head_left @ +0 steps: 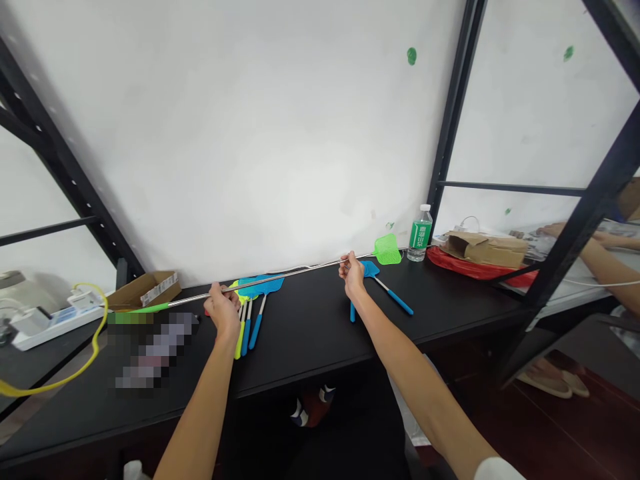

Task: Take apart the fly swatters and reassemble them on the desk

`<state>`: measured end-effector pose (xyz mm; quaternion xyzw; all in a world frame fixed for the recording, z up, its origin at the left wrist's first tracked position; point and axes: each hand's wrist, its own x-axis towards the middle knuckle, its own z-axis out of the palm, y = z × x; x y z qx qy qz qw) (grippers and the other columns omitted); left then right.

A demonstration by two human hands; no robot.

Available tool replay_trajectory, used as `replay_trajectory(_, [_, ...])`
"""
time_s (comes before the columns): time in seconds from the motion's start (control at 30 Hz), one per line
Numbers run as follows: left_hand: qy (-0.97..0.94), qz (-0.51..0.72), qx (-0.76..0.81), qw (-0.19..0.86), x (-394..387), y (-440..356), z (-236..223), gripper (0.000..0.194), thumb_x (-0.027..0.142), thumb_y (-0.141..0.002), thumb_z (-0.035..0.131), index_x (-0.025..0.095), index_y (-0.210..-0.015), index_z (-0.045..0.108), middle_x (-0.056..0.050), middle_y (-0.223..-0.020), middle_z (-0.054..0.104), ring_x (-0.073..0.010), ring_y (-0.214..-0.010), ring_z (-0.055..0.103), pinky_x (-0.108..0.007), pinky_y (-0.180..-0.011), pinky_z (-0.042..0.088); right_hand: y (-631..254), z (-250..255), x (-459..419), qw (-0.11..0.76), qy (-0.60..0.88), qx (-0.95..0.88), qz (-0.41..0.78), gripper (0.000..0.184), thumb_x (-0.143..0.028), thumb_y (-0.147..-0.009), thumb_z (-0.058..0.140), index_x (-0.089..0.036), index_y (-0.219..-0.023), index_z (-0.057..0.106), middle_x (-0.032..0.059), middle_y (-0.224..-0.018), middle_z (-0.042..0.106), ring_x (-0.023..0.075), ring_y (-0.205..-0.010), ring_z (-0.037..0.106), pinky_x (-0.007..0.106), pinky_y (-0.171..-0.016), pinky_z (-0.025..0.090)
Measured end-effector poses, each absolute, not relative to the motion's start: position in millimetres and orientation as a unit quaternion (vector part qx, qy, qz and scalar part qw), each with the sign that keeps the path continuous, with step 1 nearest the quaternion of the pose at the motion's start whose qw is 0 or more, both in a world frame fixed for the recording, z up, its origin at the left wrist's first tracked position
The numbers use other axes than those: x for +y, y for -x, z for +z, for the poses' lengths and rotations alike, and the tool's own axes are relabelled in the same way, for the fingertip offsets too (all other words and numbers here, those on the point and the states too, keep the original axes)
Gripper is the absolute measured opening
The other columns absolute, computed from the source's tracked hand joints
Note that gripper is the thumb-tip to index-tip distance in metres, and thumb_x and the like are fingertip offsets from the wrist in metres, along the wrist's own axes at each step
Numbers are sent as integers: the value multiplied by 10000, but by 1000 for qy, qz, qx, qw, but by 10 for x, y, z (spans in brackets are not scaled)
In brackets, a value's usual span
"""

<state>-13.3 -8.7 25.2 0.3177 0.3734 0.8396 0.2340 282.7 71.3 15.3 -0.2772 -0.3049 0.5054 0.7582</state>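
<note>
Both hands hold a long green fly swatter [388, 249] stretched sideways above the black table. My left hand [223, 311] is closed around its metal rod near the green handle at the left. My right hand [352, 273] pinches the rod close to the green mesh head. Under and beside my left hand lie several swatters, among them a blue fly swatter [262, 287] and a yellow-green fly swatter [240, 340]. Another blue-handled fly swatter [400, 302] rests to the right of my right hand; its head is partly hidden by that hand.
A water bottle [420, 233] with a green label stands by the wall. On the left are an open cardboard box [145, 291], a white power strip [57, 325] and a yellow cable [95, 347]. Black shelf posts [455, 100] rise at both sides. At right, another person's arm shows beyond a cardboard box [493, 249].
</note>
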Motion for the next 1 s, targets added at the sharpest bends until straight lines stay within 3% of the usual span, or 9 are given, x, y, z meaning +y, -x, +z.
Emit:
replay_trajectory(0.37, [-329, 834, 363, 254, -129, 129, 275, 303, 327, -763, 480, 225, -548, 293, 80, -458, 217, -73, -370, 247, -226, -364, 190, -2838, 130, 739, 756, 277, -296, 514, 444, -592, -830, 588, -168, -701, 605, -36, -532, 496, 69, -392, 425, 207, -358, 280])
replay_trajectory(0.63, [-317, 844, 292, 318, -181, 182, 299, 198, 339, -701, 428, 213, -566, 355, 50, -471, 321, -89, -377, 287, -234, -385, 234, -2857, 88, 768, 753, 273, -287, 525, 423, -565, -860, 549, -171, -720, 621, -40, -503, 479, 77, -399, 434, 203, -372, 292])
replay_trajectory(0.87, [-315, 839, 314, 315, -185, 158, 333, 308, 427, -778, 421, 218, -564, 345, 64, -462, 295, -85, -369, 279, -229, -377, 232, -2850, 96, 764, 755, 267, -272, 534, 365, -496, -875, 529, -170, -730, 609, -41, -522, 494, 74, -408, 431, 201, -381, 296])
replay_trajectory(1.0, [-302, 845, 309, 315, -187, 183, 332, 258, 369, -746, 428, 219, -559, 330, 63, -451, 296, -88, -359, 284, -230, -378, 225, -2884, 137, 744, 763, 267, -225, 544, 326, -465, -885, 493, -177, -768, 591, -41, -556, 518, 74, -419, 445, 200, -388, 294])
